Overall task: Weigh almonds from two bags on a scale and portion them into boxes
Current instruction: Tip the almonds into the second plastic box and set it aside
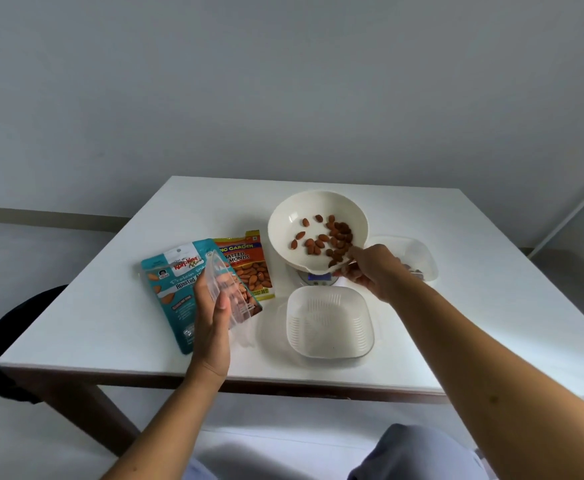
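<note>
Right hand pinched near rim of tilted bowl; left hand clasped clear box. Almonds wanted box beneath rim, slow pour.

Counting two bags, teal bag and orange bag, one scale, one bowl, roughly two dozen almonds, one ribbed white box, two clear boxes, held clear box and far clear box.

Scale mostly under bowl, readout too small to read. My right hand blocks the far box; contents unclear. Held clear box blurs teal bag print.
</note>
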Tool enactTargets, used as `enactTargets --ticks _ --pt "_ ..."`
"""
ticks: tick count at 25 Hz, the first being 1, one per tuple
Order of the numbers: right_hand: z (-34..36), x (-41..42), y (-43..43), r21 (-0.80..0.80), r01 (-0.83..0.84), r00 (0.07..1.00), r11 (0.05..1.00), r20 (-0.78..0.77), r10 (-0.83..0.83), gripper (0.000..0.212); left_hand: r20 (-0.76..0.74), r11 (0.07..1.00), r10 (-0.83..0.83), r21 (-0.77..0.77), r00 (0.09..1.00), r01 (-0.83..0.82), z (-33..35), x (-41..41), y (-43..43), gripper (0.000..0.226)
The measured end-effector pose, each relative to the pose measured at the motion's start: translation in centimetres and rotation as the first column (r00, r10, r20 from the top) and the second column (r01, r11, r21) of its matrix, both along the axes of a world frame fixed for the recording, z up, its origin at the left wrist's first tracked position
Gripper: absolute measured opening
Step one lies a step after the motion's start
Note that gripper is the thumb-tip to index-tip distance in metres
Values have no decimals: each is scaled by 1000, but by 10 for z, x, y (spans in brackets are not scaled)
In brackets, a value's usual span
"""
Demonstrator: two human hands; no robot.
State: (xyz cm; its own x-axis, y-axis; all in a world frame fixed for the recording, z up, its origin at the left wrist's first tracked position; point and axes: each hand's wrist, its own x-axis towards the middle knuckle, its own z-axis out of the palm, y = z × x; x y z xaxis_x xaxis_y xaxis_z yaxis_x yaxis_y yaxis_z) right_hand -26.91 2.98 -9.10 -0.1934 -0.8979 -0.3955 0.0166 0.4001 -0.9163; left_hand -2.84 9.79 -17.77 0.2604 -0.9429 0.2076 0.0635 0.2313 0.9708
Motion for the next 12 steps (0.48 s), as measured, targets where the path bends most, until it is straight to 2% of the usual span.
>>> enactTargets --ticks 4,7,12 --pt "0 -9 17 -44 -136 990 990 -49 134 24 -40 999 5 36 999 -4 1 1 -2 109" --pt "-4 -15 30 -138 -162 982 977 -116 147 28 -101 999 18 38 995 -15 1 2 -2 95" --pt "-11 -26 55 -307 -274 926 911 -341 163 30 -168 997 11 71 986 1 0 1 -5 96"
